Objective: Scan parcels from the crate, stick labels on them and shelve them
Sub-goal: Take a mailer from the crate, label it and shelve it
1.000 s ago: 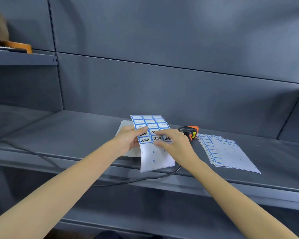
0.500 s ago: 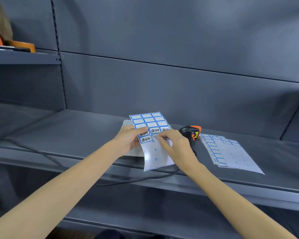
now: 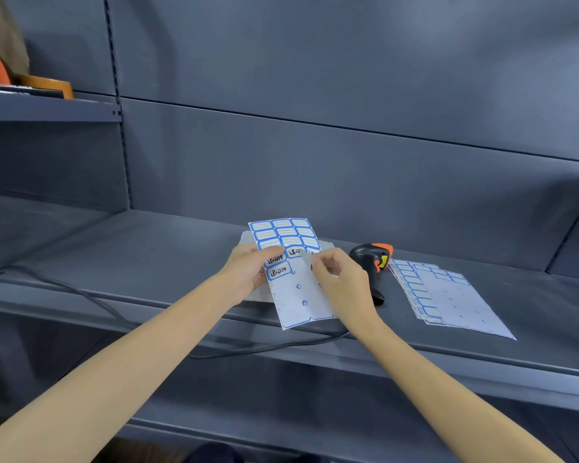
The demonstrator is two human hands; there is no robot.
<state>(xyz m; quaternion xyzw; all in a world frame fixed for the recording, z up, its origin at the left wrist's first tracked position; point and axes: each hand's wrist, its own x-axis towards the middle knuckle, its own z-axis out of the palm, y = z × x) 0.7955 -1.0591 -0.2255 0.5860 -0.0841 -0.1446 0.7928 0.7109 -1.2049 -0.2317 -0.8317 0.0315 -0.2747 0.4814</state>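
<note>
My left hand grips the left edge of a label sheet with blue-framed stickers, some handwritten, held over the grey shelf. My right hand pinches one label at the sheet's middle, its corner lifted off the backing. A pale flat parcel lies on the shelf under the sheet, mostly hidden. A black and orange barcode scanner lies just right of my right hand.
A stack of partly used label sheets lies on the shelf at the right. The scanner's black cable runs left along the shelf's front edge. Orange-handled items sit on an upper left shelf.
My right fingers have closed on one handwritten label and peeled its corner up from the sheet. My left hand keeps the sheet in the same place.
</note>
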